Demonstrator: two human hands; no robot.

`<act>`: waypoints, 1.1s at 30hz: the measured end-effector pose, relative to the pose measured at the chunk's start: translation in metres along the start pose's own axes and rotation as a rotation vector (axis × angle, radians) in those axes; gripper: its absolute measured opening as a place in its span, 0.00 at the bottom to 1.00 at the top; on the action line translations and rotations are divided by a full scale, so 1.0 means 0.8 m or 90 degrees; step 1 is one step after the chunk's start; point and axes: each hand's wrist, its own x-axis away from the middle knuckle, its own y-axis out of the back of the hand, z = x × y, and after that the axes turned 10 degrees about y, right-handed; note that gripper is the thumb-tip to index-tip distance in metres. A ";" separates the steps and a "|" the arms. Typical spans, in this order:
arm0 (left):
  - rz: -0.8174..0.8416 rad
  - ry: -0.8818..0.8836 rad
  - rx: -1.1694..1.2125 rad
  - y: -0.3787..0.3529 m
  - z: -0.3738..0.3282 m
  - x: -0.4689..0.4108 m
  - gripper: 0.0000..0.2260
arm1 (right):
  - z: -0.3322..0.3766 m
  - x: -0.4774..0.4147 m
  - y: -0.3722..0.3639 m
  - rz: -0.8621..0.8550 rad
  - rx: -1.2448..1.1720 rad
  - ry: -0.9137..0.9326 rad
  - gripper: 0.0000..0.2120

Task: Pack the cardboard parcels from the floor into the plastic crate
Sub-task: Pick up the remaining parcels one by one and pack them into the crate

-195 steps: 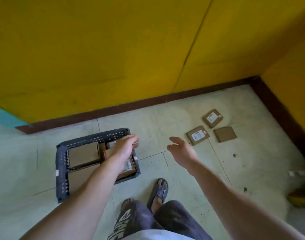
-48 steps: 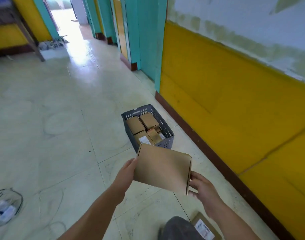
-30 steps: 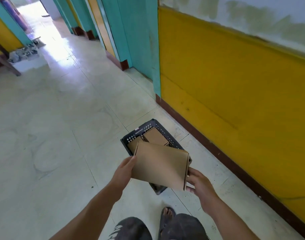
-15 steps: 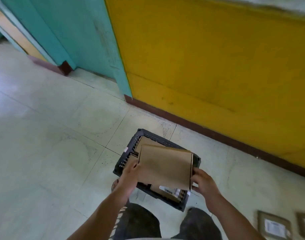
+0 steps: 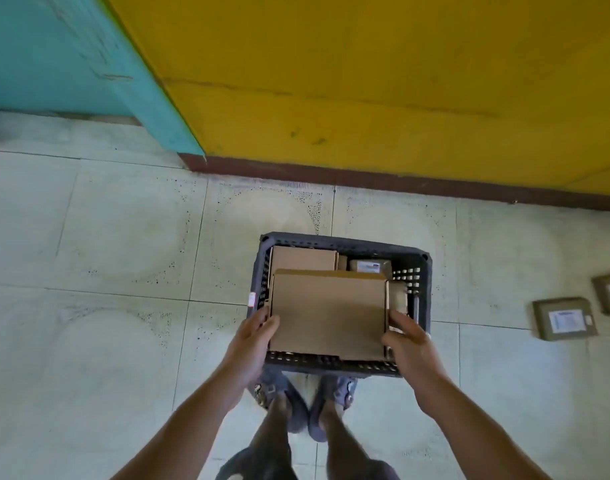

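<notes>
**Two hands on one flat parcel over the crate**

Both of my hands are closed on the flat parcel (image 5: 327,315). The left hand (image 5: 251,344) grips its left edge and the right hand (image 5: 409,344) its right edge, each close to the near corner. The parcel hangs level between them, over the near part of the crate (image 5: 423,268). I cannot tell whether its underside already touches what lies below.

I judge it light and stiff: broad, thin, plain board that shows no sag. The smooth faces could slip, so taking it by opposite edges seems the right hold. Squeezing the middle might dent it.

The crate sits just beyond my fingertips, a dark perforated plastic one, and it is partly filled. A plain parcel (image 5: 303,259) lies ahead of the left hand against the far wall. A small labelled parcel (image 5: 369,265) lies ahead of the right hand. A third parcel (image 5: 397,297) stands just past the right fingertips, beside the side wall.

Well off to the right of the right hand, two more parcels (image 5: 564,318) wait on the floor (image 5: 123,254), so packing is not finished.
</notes>
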 end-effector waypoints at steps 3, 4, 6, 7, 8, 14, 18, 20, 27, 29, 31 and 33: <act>0.009 0.008 -0.001 -0.003 0.015 -0.076 0.26 | -0.034 -0.074 -0.024 0.017 0.025 -0.006 0.18; -0.003 0.010 -0.020 -0.006 0.020 -0.105 0.28 | -0.047 -0.101 -0.033 0.024 0.034 -0.006 0.18; -0.024 0.009 -0.079 -0.016 0.033 -0.162 0.32 | -0.075 -0.153 -0.051 0.027 0.049 -0.012 0.21; -0.033 0.010 -0.114 -0.022 0.036 -0.186 0.31 | -0.087 -0.177 -0.060 0.027 0.053 -0.014 0.21; -0.039 0.005 -0.131 -0.029 0.039 -0.209 0.25 | -0.098 -0.198 -0.069 0.033 0.053 -0.009 0.20; -0.145 -0.023 -0.228 -0.062 0.043 -0.315 0.24 | -0.143 -0.302 -0.109 0.017 0.039 -0.005 0.24; -0.182 -0.027 -0.249 -0.069 0.040 -0.352 0.24 | -0.154 -0.338 -0.130 0.023 0.033 0.002 0.16; -0.203 -0.017 -0.243 -0.068 0.037 -0.361 0.26 | -0.156 -0.350 -0.137 0.033 0.033 0.015 0.15; -0.229 -0.016 -0.277 -0.054 0.018 -0.358 0.31 | -0.146 -0.349 -0.135 0.057 0.030 0.037 0.16; -0.219 -0.017 -0.268 -0.053 0.015 -0.345 0.32 | -0.141 -0.340 -0.129 0.059 0.032 0.044 0.15; -0.213 -0.031 -0.247 -0.057 0.013 -0.322 0.28 | -0.133 -0.328 -0.117 0.052 0.029 0.052 0.18; -0.199 -0.042 -0.216 -0.066 0.014 -0.290 0.23 | -0.120 -0.308 -0.100 0.044 0.038 0.058 0.16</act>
